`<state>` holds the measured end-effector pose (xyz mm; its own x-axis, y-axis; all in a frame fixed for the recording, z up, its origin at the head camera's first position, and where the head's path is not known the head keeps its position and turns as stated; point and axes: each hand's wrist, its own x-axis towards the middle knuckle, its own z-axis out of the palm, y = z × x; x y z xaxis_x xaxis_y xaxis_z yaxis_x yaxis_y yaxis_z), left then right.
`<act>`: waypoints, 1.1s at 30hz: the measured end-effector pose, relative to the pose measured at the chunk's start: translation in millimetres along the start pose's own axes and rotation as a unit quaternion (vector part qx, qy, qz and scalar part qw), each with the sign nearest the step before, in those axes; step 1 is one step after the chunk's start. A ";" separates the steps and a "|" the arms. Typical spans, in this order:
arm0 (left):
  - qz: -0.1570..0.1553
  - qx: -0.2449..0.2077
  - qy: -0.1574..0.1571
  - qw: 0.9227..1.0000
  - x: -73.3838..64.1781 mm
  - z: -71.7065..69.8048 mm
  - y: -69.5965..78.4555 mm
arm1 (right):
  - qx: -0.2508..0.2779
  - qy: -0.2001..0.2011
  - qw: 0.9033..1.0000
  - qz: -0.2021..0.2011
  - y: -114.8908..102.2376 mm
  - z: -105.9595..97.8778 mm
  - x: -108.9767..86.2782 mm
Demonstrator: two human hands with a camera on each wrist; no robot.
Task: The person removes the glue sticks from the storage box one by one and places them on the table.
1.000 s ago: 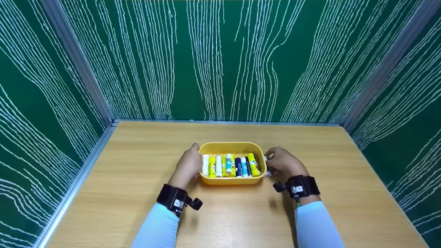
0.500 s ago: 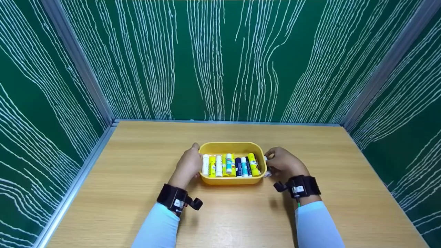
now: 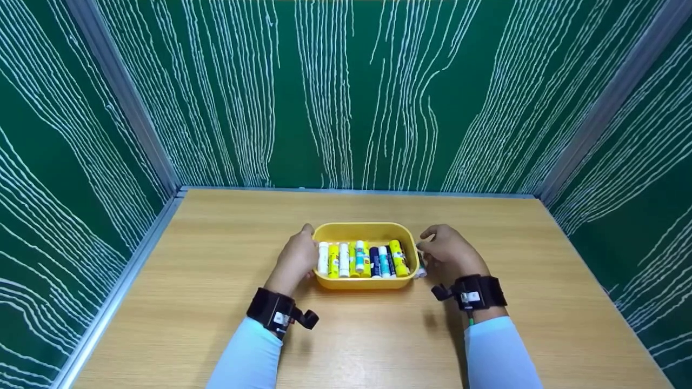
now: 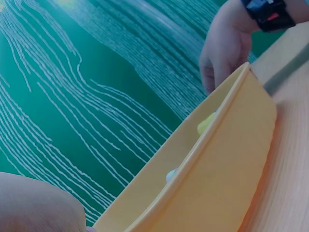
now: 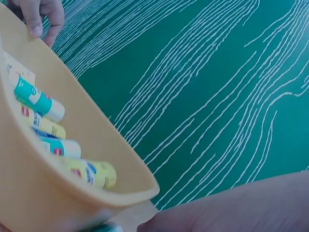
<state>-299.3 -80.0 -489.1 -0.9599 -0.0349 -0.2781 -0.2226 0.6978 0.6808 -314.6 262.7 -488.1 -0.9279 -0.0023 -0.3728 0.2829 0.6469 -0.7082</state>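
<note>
Right hand (image 3: pixel 454 252) eases back from 3 o'clock end of yellow oblong plastic tub (image 3: pixel 363 283), fingers parted, seemingly empty; left hand (image 3: pixel 297 254) grips 9 o'clock, likely steadying alone.

I reach forward from both lower corners of the work area, angled inward, hands about level and well apart. Left sleeve (image 3: pixel 244 356): pale blue, ends just below the black left band (image 3: pixel 269 310). Right sleeve (image 3: pixel 501 354): same colour, ends short of the black right band (image 3: pixel 480 292), bare skin between. Left grip (image 3: pixel 295 253): turned inward, back of it outward; in the right wrist view my left fingers (image 5: pixel 33 20) point down, bent. Right grip (image 3: pixel 453 253): turned inward, knuckles uppermost, two tips apart; in the left wrist view my right fingers (image 4: pixel 221 76) hang downward. Closure of either: cannot tell.
</note>
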 end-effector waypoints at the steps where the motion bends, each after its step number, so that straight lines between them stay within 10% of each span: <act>1: -0.003 -0.001 0.000 1.000 0.1 0.1 0.1 | -0.014 0.008 1.000 -0.006 -2.4 -0.8 -1.0; 12: 0.005 -0.002 -0.008 1.000 1.0 0.6 -1.3 | -0.054 0.067 0.991 -0.104 -41.4 8.3 -11.8; 33: 0.016 -0.006 0.000 1.000 2.6 -0.2 -4.3 | -0.133 0.075 0.977 -0.147 -80.6 110.1 -9.3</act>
<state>-300.9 -83.2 -492.6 -0.9666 -0.0115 -0.2559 -0.1929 0.6900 0.6976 -302.1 126.6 -493.5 -0.9905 -0.1184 -0.0701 -0.0556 0.8106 -0.5830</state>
